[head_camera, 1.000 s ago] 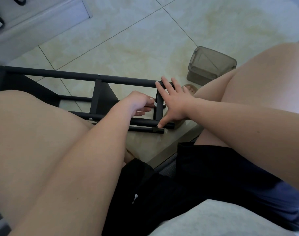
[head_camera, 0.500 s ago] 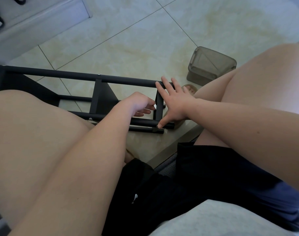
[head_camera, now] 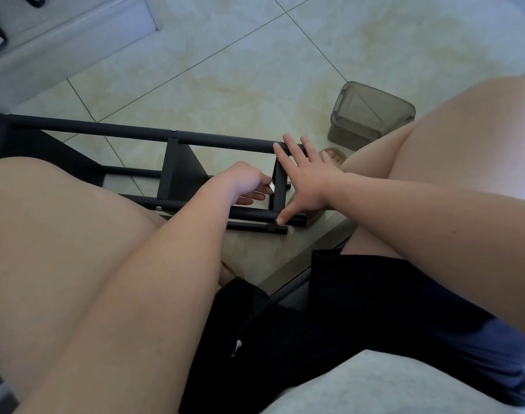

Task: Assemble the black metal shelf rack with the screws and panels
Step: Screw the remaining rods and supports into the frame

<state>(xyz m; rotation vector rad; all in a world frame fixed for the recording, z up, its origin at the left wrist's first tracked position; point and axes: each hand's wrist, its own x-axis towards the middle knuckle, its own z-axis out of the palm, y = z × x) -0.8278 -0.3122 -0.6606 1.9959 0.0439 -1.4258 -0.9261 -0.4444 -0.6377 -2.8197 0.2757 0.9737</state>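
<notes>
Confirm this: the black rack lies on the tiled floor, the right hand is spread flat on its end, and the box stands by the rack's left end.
Not quite: the head view shows the box by the right end of the rack, beyond the right hand. The rest holds.

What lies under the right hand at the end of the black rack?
The right hand lies spread on the black rack: fingers on the far bar, thumb on the near bar, palm partly over the end crosspiece. The crosspiece's upper joint is covered.
</notes>
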